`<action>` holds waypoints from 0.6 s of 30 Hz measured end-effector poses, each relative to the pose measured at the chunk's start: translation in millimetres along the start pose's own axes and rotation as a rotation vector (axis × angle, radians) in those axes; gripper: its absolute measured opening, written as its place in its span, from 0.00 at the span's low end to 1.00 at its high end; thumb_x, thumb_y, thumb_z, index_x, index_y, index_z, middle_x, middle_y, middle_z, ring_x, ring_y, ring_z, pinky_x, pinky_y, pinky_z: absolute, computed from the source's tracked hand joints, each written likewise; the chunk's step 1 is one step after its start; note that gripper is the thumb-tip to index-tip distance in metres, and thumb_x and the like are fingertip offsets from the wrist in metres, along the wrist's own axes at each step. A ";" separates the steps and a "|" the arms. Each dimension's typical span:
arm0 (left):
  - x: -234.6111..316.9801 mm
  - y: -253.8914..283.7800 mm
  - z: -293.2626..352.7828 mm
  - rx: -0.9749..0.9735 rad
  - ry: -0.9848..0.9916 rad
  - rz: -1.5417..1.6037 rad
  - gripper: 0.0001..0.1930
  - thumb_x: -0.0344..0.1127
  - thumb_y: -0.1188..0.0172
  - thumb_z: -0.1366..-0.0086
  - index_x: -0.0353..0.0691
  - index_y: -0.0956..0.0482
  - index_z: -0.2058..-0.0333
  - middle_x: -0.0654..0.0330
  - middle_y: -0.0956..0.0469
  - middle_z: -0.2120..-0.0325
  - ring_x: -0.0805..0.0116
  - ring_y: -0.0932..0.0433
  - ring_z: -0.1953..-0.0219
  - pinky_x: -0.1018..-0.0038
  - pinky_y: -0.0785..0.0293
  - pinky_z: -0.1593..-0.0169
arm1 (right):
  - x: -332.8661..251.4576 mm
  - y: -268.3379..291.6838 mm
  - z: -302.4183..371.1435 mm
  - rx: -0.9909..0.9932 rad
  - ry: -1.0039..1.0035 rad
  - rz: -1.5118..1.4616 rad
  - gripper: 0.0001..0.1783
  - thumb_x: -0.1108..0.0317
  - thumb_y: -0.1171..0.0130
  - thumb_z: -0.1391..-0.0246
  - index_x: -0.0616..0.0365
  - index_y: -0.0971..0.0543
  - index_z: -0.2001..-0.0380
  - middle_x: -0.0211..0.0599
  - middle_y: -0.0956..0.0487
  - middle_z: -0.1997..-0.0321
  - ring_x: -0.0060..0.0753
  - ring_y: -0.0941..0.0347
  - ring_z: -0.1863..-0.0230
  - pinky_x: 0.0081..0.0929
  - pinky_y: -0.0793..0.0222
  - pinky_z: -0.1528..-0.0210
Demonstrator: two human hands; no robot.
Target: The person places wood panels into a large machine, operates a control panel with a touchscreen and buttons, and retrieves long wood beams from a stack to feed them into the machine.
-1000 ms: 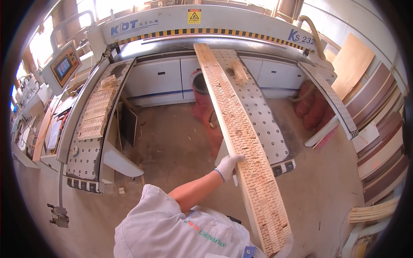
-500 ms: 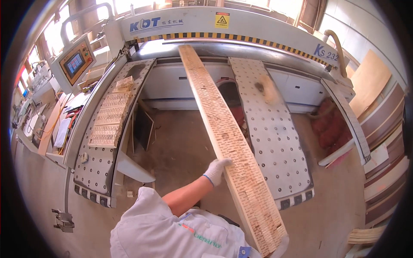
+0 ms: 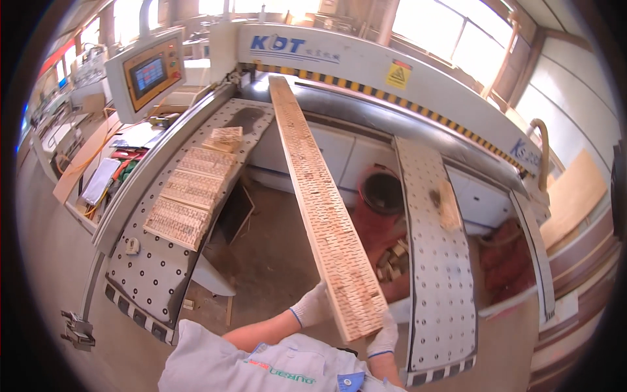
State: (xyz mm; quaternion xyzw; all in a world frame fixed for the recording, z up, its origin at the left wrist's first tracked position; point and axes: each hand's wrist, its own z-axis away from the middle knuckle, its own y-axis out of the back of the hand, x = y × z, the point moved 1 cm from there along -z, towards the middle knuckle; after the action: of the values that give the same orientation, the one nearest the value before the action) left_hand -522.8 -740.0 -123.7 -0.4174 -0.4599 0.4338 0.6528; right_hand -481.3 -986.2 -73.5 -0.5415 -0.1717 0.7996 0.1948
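A long, narrow wooden board [image 3: 320,193] with rows of short dark slits across its top slants away from me. Its far end rests on the metal bed [image 3: 346,108] of a panel saw. My left hand [image 3: 312,306], in a white glove, grips the board's left edge near its close end, the fingers partly hidden beneath. At the near right corner, my right hand [image 3: 385,336], also gloved, is closed around the board's end. Several shorter slitted wood pieces [image 3: 179,221] lie side by side on the perforated left support table [image 3: 140,274].
A control panel with a screen [image 3: 149,73] stands at the back left. The saw's beam [image 3: 366,55] with a striped guard crosses the far side. To the right is another perforated table [image 3: 441,294]. A red bag-like container [image 3: 382,225] and wood offcuts [image 3: 394,260] lie between the tables.
The board has moved forward, away from me, and its near end has swung left in view. My right hand now shows clearly at that end. The view has turned.
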 end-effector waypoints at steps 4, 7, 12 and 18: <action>95.5 26.8 -17.0 0.104 0.008 0.069 0.37 0.68 0.46 0.16 0.47 0.24 0.23 0.55 0.20 0.26 0.50 0.23 0.25 0.43 0.33 0.19 | 44.1 -22.9 -70.2 -0.287 -0.259 0.039 0.30 0.55 0.33 0.26 0.64 0.18 0.30 0.41 0.12 0.35 0.44 0.15 0.37 0.46 0.18 0.32; 152.7 24.4 -24.9 0.388 -0.116 -0.090 0.38 0.62 0.36 0.18 0.35 0.23 0.27 0.49 0.17 0.31 0.52 0.19 0.30 0.54 0.26 0.23 | 40.7 -77.6 -105.8 -0.270 -0.286 0.663 0.29 0.55 0.32 0.25 0.63 0.18 0.31 0.42 0.13 0.36 0.45 0.16 0.38 0.48 0.17 0.34; 240.2 20.9 -96.1 0.750 -0.295 -0.369 0.33 0.56 0.30 0.20 0.29 0.17 0.35 0.46 0.12 0.41 0.53 0.11 0.42 0.53 0.14 0.36 | 56.7 -137.8 -221.8 -0.427 -0.353 0.461 0.26 0.58 0.35 0.23 0.67 0.18 0.34 0.48 0.13 0.38 0.51 0.14 0.41 0.58 0.12 0.39; 337.7 14.0 -193.0 0.921 -0.386 -0.454 0.33 0.55 0.24 0.25 0.24 0.13 0.42 0.46 0.09 0.49 0.54 0.09 0.50 0.56 0.13 0.42 | 69.1 -212.8 -339.2 -0.444 -0.383 0.334 0.25 0.62 0.40 0.22 0.69 0.19 0.32 0.53 0.14 0.37 0.57 0.14 0.41 0.64 0.12 0.39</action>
State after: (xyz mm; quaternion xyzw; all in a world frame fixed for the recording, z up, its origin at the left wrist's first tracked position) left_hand -271.8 -443.3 -100.5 0.1084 -0.4123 0.5071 0.7491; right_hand -161.5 -746.1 -145.7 -0.4311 -0.2840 0.8509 -0.0974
